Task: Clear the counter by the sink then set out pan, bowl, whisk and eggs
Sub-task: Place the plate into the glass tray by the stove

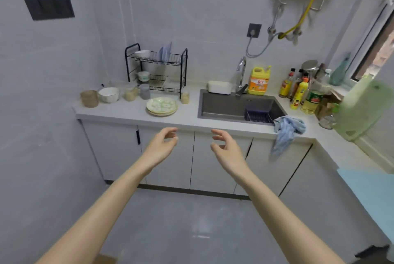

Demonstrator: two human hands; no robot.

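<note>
Grey tiled walls close in a small kitchen. A pale tabletop [128, 112] runs across mid-frame and turns down the right side, with one steel sink [223, 104] at centre right. Left of the sink stand one two-tier rack [156, 67], one white bowl [108, 94], one stack of plates [161, 106] and four blurred jars [130, 93]. One blue cloth [287, 129] hangs over the edge. Low centre, the left hand [162, 144] and right hand [228, 146] hover loosely curled, empty.
</note>
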